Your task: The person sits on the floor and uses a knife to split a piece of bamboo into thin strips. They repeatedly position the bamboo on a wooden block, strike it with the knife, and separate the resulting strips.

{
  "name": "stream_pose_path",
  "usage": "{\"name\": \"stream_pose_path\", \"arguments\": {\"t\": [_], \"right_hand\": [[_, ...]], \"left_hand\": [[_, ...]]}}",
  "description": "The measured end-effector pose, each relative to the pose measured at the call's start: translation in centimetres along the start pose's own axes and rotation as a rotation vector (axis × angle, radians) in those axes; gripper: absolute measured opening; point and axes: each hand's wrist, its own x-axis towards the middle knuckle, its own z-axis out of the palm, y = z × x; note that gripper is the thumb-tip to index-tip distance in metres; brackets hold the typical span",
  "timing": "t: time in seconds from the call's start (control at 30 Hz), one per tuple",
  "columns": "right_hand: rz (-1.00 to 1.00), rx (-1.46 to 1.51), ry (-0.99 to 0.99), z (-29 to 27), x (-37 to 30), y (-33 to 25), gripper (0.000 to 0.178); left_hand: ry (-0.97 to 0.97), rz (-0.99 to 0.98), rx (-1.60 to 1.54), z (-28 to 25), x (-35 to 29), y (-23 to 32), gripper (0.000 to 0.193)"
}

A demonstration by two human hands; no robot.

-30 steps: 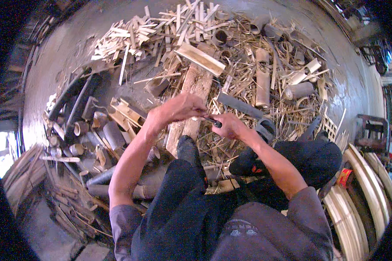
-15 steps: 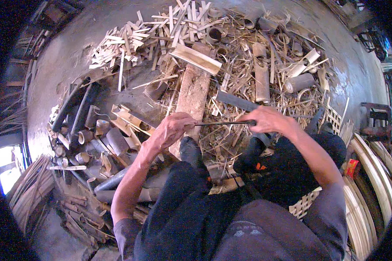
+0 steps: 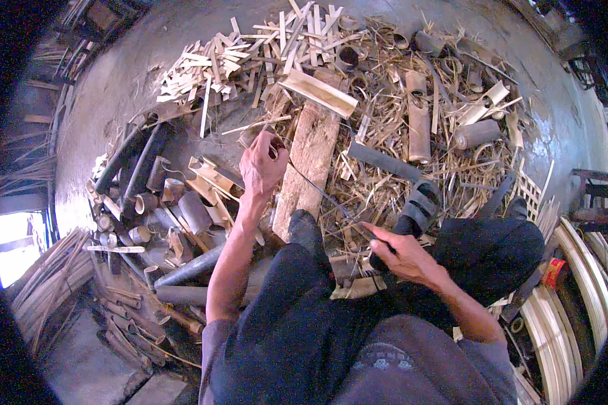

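A thin dark tool, long and narrow with a dark handle, slants between my two hands. The handle end lies in my right hand, which is closed around it low over my lap, by the sandaled foot. My left hand is raised further forward, its fingers curled and pinched together at the tool's far end. Beneath the tool lies a rough wooden block. A split bamboo piece rests across the block's far end. Beside my right foot is a flat grey blade.
Pale bamboo slats are heaped at the far left. Shavings and bamboo tube sections cover the ground on the right. More cut tubes lie to the left. Long pale strips stand at the right, near a woven lattice.
My left hand has moved up and forward, while my right hand has come down toward my lap. The tool has turned from nearly level to slanting.
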Motion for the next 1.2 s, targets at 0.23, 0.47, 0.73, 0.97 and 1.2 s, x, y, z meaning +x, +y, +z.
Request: {"name": "stream_pose_path", "arguments": {"t": [0.23,0.47,0.73,0.97,1.2], "right_hand": [[0.140,0.223,0.033,1.9,1.2,-1.3,0.046],[0.049,0.173,0.109,2.9,1.9,-0.3,0.049],[0.157,0.222,0.070,2.9,4.5,-0.7,0.045],[0.129,0.179,0.169,5.2,10.2,0.4,0.043],[0.004,0.079,0.253,4.3,12.1,4.7,0.051]], "left_hand": [[0.012,0.078,0.201,0.0,0.3,1.9,0.018],[-0.018,0.122,0.214,0.0,0.8,1.6,0.019],[-0.037,0.270,0.142,-0.4,0.1,2.8,0.023],[0.034,0.380,0.144,0.2,-0.4,4.7,0.022],[-0.239,-0.029,-0.283,4.3,1.4,4.1,0.021]]}}
